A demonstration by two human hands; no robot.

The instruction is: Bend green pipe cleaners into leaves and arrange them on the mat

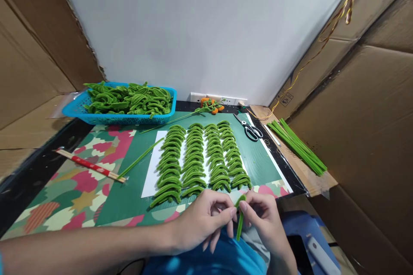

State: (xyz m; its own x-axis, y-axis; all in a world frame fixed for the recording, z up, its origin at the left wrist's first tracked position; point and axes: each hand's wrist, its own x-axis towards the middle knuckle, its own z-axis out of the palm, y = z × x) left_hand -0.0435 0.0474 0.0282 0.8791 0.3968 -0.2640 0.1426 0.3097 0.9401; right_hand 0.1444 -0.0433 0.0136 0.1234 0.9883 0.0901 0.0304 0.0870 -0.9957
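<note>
A bent green pipe cleaner [239, 225] is held near the table's front edge, its top curled over and one end hanging down. My right hand [266, 221] pinches it near the bend between thumb and finger. From the other side, my left hand [209, 217] has thumb and forefinger closed at the curl; the exact contact is partly hidden. Just beyond my hands, folded green pipe cleaner pieces [193, 154] lie in several columns on white paper [150, 180].
A blue basket [129, 119] heaped with green pieces stands at the back left. Scissors [251, 131] lie right of the columns, near straight green stems [298, 146]. An orange flower stem [209, 105] lies behind. Paper-wrapped chopsticks [90, 164] are left; cardboard walls [364, 116] flank the table.
</note>
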